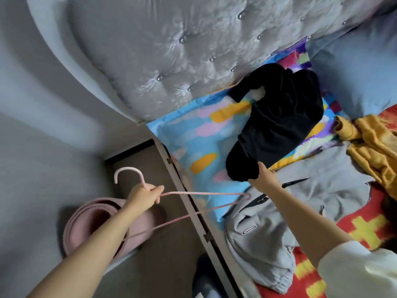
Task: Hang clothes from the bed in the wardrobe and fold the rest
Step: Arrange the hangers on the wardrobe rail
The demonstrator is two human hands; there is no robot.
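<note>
Step in hand: I judge I am picking a garment off the bed to put on a hanger, so the hanging part of the task is under way.
Left hand: my left hand [144, 194] is curled round the neck of the thin pink wire hanger [184, 206], just under its hook, with the hanger's far tip reaching over the bed's edge.
Right hand: my right hand [264, 175] pinches the near edge of the crumpled black garment [277, 123]; the fingers are hidden under the cloth.
Task's thing: the black garment lies on the bright blue patterned pillow [193, 143], close to the grey tufted headboard [171, 50].
Still waiting: a grey hooded sweatshirt [270, 231] lies near me and a mustard-yellow knitted top [373, 145] to the right.
Next move: lift the black garment clear, find its neck opening, and feed the hanger's arm in.
Edges: the grey bed frame rail [193, 203] runs right beneath the hanger, which could catch on it.
Open room: the brown floor strip on the left is narrow, with a rolled pink mat [94, 222] standing in it.
</note>
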